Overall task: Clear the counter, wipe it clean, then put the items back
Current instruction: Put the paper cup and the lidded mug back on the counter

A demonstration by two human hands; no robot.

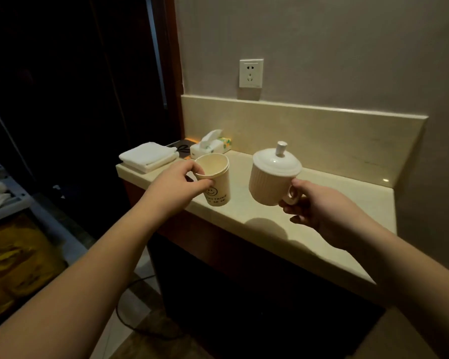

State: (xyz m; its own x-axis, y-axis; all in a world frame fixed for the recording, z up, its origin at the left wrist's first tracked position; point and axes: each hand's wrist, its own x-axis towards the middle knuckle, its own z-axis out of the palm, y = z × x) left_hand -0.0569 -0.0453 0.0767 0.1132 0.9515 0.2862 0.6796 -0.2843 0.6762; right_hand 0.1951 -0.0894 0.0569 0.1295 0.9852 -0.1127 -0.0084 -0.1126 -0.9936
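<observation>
Now paper cup (pixel 216 182) rim pinched in left fingers (pixel 192 169).

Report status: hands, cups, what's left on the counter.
Left hand pinches paper cup rim. Right hand holds lidded mug by handle, lifted. Folded towel and tissue box remain on counter.

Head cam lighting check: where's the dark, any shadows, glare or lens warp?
Head view: left third nearly black; lidded mug throws a soft shadow onto the counter front edge; small glare spot far right on the counter; wide-angle bend along the backsplash; smiley cup print legible only in part.
</observation>
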